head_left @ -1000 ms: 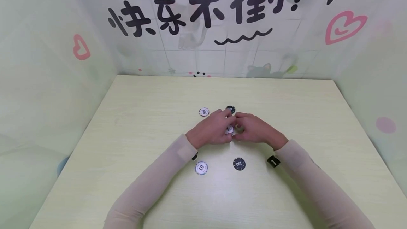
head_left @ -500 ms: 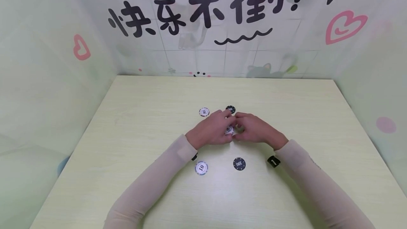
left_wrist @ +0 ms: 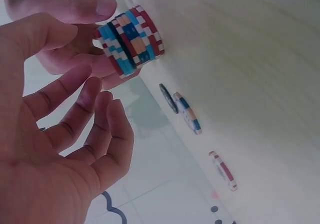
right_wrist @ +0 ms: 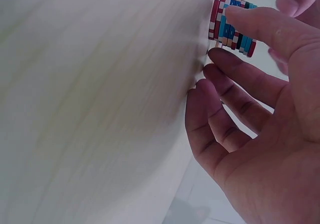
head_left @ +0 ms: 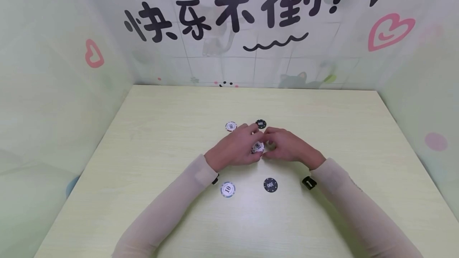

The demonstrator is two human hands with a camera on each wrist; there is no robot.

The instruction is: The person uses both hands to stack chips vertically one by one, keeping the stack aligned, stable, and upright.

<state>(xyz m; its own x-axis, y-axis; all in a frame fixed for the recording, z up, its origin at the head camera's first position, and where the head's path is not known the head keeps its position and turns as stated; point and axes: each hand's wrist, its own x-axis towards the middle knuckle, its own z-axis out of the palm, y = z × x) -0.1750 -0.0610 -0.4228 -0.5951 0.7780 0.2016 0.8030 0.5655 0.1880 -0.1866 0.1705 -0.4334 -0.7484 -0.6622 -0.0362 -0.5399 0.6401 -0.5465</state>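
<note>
Stack of chips (head_left: 257,146) found between the two hands, forward on the table (head_left: 172,118), and appears to stand on the tabletop. Right hand (head_left: 287,144): thumb on one side of the pile, fingers on the other, a narrow pinch by appearance. Left hand (head_left: 236,146): fingers loosely bent, thumb and fingertips apart, holding nothing; the left wrist view shows it beside the pile, seemingly clear of it. Side edges show slightly uneven steps.

Loose chips lie flat nearby: a white chip (head_left: 231,126) and black chip (head_left: 261,124) beyond the hands, a blue-edged chip (head_left: 227,189) nearer the person.

Handling, in judgement: stiff, fairly light, hard to break, but smooth-faced and liable to slide apart. Hold low on opposite edges, spanning several layers, with even pressure.
</note>
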